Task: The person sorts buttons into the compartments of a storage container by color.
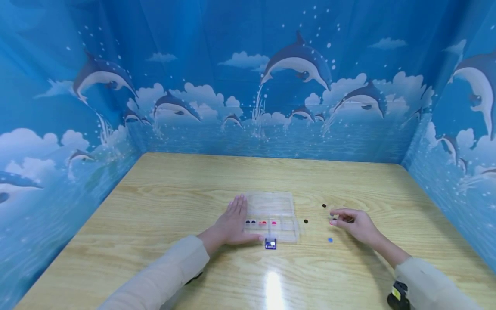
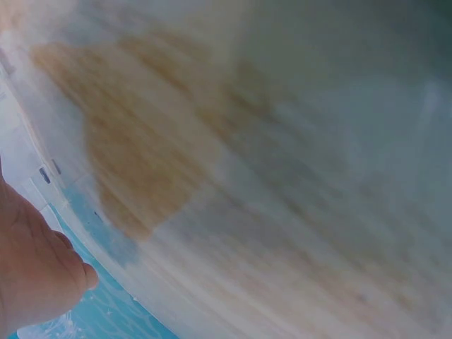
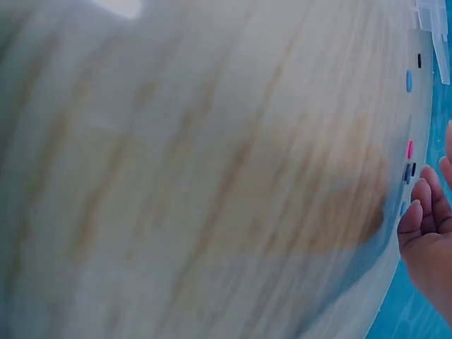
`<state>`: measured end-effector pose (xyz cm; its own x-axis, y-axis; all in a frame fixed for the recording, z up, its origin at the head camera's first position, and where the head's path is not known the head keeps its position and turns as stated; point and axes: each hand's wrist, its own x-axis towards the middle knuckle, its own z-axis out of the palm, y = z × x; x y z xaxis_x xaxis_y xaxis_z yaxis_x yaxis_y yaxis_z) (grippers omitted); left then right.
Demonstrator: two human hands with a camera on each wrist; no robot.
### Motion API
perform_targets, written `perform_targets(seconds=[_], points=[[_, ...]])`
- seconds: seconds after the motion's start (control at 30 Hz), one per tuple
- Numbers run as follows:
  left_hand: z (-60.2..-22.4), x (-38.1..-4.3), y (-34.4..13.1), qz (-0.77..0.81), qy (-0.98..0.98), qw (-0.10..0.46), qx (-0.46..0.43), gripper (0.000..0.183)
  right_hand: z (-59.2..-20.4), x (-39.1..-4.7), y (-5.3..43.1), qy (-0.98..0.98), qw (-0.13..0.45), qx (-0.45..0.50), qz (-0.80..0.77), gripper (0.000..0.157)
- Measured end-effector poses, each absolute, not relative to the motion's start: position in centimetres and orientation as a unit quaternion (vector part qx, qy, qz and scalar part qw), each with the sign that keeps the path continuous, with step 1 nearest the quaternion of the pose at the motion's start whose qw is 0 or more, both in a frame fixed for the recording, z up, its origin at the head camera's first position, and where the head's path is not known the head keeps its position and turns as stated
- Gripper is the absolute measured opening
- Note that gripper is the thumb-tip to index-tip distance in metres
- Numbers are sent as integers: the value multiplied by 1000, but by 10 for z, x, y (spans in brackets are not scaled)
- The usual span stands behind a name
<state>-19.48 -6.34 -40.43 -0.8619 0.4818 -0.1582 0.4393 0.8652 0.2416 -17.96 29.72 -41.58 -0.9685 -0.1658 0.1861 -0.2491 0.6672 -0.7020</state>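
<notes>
My left hand point(image 1: 235, 221) lies with straight fingers along the left edge of a clear plastic compartment box point(image 1: 288, 234). The box's lid point(image 1: 270, 203) is folded back. Dark discs point(image 1: 251, 222), red discs point(image 1: 262, 222) and a pink disc point(image 1: 274, 223) sit in its compartments. To the right, my right hand point(image 1: 360, 226) hovers low over small loose discs, thumb and index finger apart. In the right wrist view a pink disc point(image 3: 410, 149) and dark discs point(image 3: 407, 173) lie near its fingers. Whether the fingertips touch any disc is unclear.
Two black discs point(image 1: 305, 221) and a blue disc point(image 1: 330, 240) lie on the wooden table point(image 1: 186, 181) between box and right hand. A small dark blue piece point(image 1: 270, 244) is at the box's front edge. Dolphin-print curtains point(image 1: 217, 64) enclose the table.
</notes>
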Motion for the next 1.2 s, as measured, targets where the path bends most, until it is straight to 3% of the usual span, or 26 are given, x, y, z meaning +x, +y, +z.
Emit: perform_targets(seconds=[0.7,0.97,1.2], points=[[-406,-196,-64,97,958,100,251,115,-412,-188,306,-914,-28,109,389,42],[-407,-197,-64,92,958,96,253,115,-417,-193,308,-916,-39,109,384,38],[-408,-197,-64,89,958,97,254,115,-418,-194,305,-930,-22,122,345,24]])
